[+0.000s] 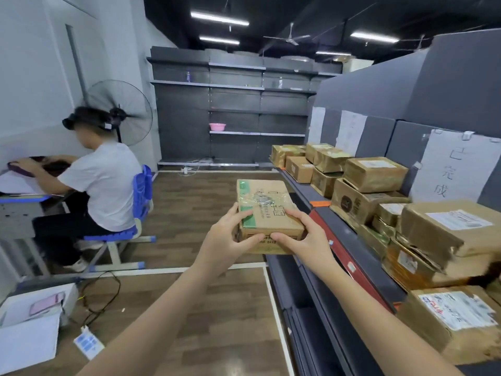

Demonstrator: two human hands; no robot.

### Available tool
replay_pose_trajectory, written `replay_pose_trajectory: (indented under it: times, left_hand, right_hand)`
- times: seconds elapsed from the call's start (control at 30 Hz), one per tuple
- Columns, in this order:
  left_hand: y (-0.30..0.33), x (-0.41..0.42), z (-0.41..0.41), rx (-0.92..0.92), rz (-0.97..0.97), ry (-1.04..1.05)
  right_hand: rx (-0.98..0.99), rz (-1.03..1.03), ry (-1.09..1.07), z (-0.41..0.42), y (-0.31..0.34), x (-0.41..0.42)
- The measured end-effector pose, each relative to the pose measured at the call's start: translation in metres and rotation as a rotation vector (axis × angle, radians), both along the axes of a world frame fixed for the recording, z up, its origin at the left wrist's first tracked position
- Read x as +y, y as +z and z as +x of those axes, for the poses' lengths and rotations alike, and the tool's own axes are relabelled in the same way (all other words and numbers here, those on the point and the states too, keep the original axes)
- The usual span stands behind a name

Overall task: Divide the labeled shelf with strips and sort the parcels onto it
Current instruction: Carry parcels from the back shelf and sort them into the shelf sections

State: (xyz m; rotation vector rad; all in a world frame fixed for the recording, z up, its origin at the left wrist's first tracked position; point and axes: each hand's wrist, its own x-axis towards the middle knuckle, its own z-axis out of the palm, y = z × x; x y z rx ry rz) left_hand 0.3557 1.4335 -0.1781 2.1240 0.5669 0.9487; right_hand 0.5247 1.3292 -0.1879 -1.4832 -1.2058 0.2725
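- Flat brown cardboard parcel w/ green tape & clear tape patch (264,210) is held up in mid-air over the wood-look floor (189,308), just left of the dark grey metal shelf (349,245), not touching it.
- Left hand (226,238) grips parcel's near-left corner: fingers curled over top, thumb pressed on the near edge.
- Right hand (301,236) grips near-right corner same way, thumb on the near edge almost meeting the left thumb, fingers curled over top.
- Shelf carries a crowd of brown cardboard boxes w/ white labels (374,173), stacked & touching, from far end to near end.
- Orange strip (320,203) lies across shelf front edge, beside the box pile.
- White paper sign w/ handwritten characters (447,164) is clipped to the shelf's back panel above the boxes.
- Seated person in white T-shirt (100,183) on blue chair (141,196) at a table (19,202), far left, well apart from parcel.
- Black standing fan (122,112) behind that person.
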Motion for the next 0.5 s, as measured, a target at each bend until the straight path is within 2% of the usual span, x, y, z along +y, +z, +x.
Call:
replay_pose_trajectory:
  times: [0.13, 0.33, 0.5]
  left_hand:
    - [-0.007, 0.072, 0.086, -0.062, -0.081, -0.135]
    - [0.007, 0.172, 0.261, -0.11, -0.194, -0.437]
    - [0.025, 0.189, 0.377, -0.04, -0.476, -0.686]
  right_hand:
    - [0.001, -0.006, -0.16, 0.068, -0.011, 0.05]
    - [-0.065, 0.09, -0.547, 0.181, -0.001, 0.112]
    - [-0.124, 0.057, -0.9, 0.241, 0.012, 0.121]
